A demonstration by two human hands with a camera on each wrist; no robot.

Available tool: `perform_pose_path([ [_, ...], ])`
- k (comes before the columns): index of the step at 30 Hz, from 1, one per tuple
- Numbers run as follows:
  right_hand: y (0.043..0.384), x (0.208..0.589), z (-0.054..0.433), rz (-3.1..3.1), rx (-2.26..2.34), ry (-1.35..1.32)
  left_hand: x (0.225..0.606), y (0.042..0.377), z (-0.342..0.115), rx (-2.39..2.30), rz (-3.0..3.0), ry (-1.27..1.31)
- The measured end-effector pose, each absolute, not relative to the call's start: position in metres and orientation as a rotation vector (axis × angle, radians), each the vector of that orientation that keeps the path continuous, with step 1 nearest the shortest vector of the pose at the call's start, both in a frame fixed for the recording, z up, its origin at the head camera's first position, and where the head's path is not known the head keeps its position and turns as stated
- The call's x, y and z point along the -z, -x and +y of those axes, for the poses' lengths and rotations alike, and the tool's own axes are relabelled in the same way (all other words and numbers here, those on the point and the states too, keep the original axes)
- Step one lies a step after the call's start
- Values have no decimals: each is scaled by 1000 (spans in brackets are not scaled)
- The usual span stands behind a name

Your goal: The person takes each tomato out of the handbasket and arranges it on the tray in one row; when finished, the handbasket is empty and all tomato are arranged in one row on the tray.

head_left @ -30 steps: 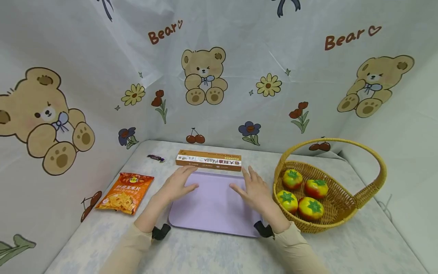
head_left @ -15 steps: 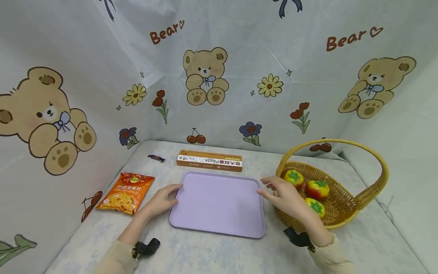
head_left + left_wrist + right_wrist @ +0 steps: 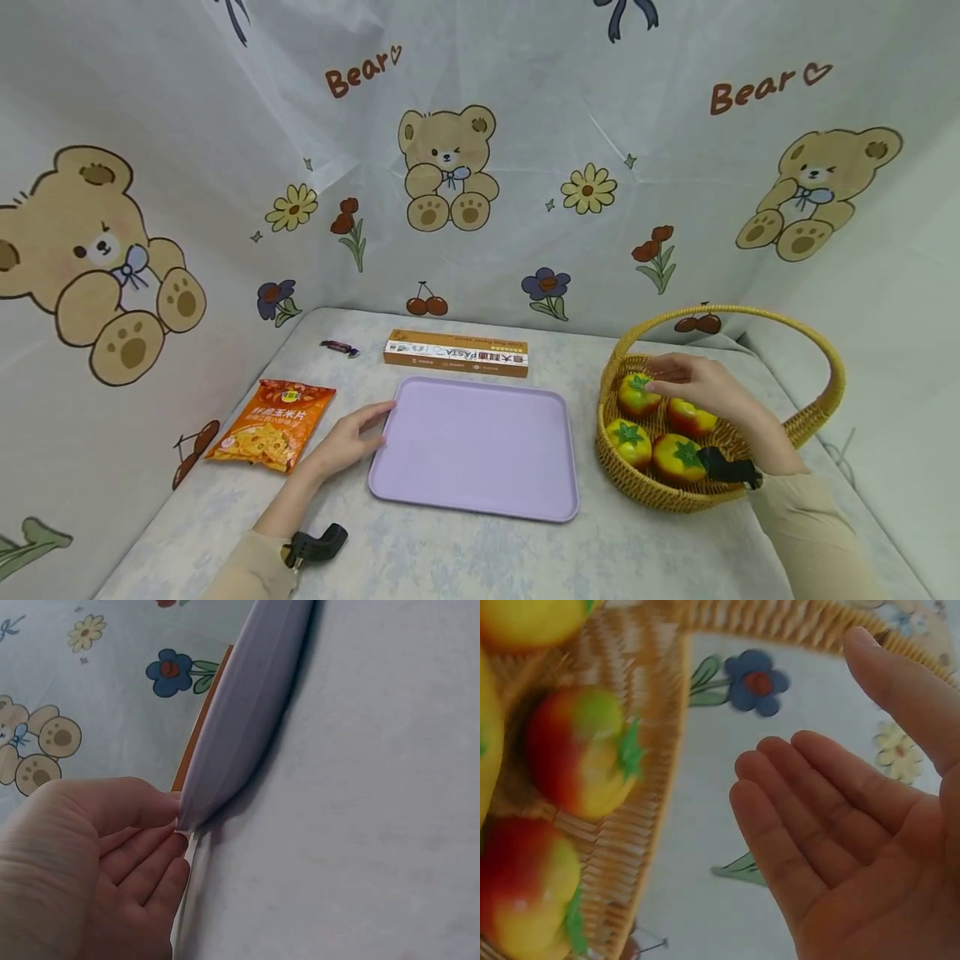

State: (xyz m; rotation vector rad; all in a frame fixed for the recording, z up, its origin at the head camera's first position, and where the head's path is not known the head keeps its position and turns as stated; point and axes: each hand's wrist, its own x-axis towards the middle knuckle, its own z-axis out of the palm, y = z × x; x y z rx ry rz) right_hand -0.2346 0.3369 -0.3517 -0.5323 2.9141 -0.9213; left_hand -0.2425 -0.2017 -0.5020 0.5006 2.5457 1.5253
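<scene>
In the head view my left hand (image 3: 347, 443) is at the left edge of a lilac tray (image 3: 474, 450), its thumb and fingers spread along the rim. Up close in the left wrist view, the thumb tip meets the tray's rim (image 3: 232, 720). Over a handled wicker basket (image 3: 626, 477), my right hand (image 3: 697, 385) hovers with fingers extended and palm bare. Inside the basket sit several red-and-yellow toy fruits with green leafy tops, including a front-left fruit (image 3: 628, 442) and a back-left fruit (image 3: 637, 395). My right hand partly covers the fruits at the back.
An orange snack bag (image 3: 272, 425) lies left of the tray. Behind the tray is a long pasta box (image 3: 456, 353), with a small wrapped candy (image 3: 340, 347) to its left. The basket's tall handle (image 3: 832, 367) arches up at the right. Bear-print cloth hangs behind.
My left hand has moved left from above the tray to its left rim. My right hand has swung right, from over the tray to above the basket.
</scene>
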Motion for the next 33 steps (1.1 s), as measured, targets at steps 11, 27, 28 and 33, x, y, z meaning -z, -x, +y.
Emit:
perform_pose_path([
  [11, 263, 370, 357, 2812, 908, 432, 501, 241, -204, -1528, 2530, -496],
  [27, 282, 404, 378, 2707, 906, 400, 502, 240, -202, -1532, 2529, -448],
  [28, 283, 405, 379, 2705, 910, 408, 503, 240, -202, -1535, 2530, -453],
  [33, 285, 410, 380, 2697, 925, 413, 504, 242, -204, -1551, 2519, -500],
])
